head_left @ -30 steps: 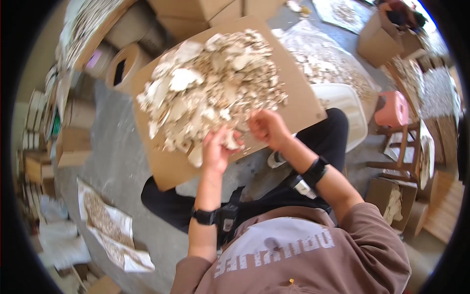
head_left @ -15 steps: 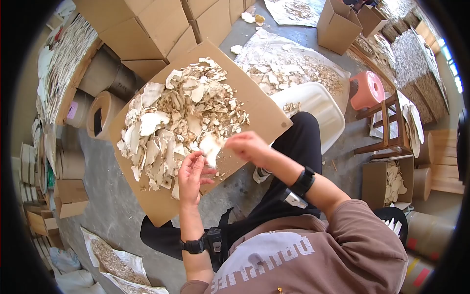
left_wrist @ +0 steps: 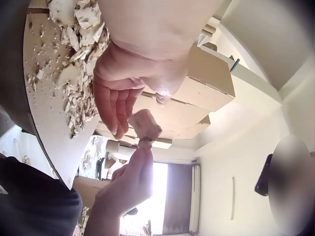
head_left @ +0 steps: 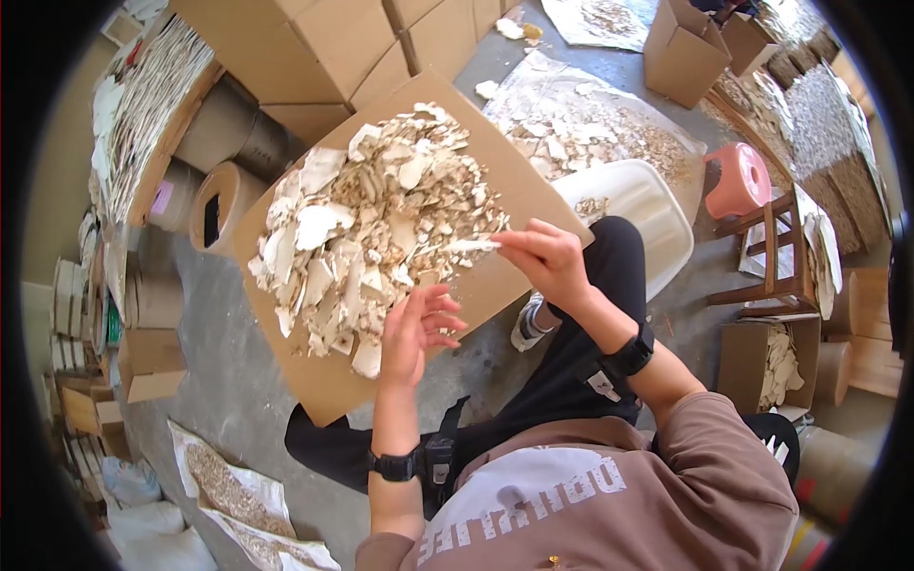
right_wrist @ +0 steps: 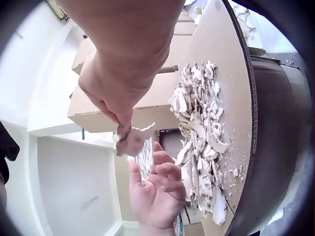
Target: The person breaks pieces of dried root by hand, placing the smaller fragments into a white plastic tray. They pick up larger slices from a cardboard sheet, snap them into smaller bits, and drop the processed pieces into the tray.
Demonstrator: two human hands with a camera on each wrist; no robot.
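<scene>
My right hand (head_left: 550, 262) pinches a thin off-white flake (head_left: 473, 246) with brownish patches between thumb and fingertips, edge-on in the head view. The flake's broad face (right_wrist: 134, 141) shows in the right wrist view, ragged at its edges. My left hand (head_left: 411, 335) is just to the left and nearer my body, fingers spread and holding nothing. In the left wrist view the fingers of my left hand (left_wrist: 118, 91) hang close beside the flake. Beneath and beyond both hands, a heap of similar flakes and brown-edged crumbs (head_left: 381, 219) lies on a cardboard sheet (head_left: 533, 214).
A white plastic tub (head_left: 666, 224) stands right of the cardboard, by my knee. Behind it, a plastic sheet (head_left: 628, 119) carries more flakes. Large cartons (head_left: 333, 43) are stacked at the back. A pink stool (head_left: 738, 181) and a wooden chair (head_left: 781, 252) stand at right.
The flake has passed from my left hand to my right. My left fingers have let go and spread apart. The head view has shifted.
</scene>
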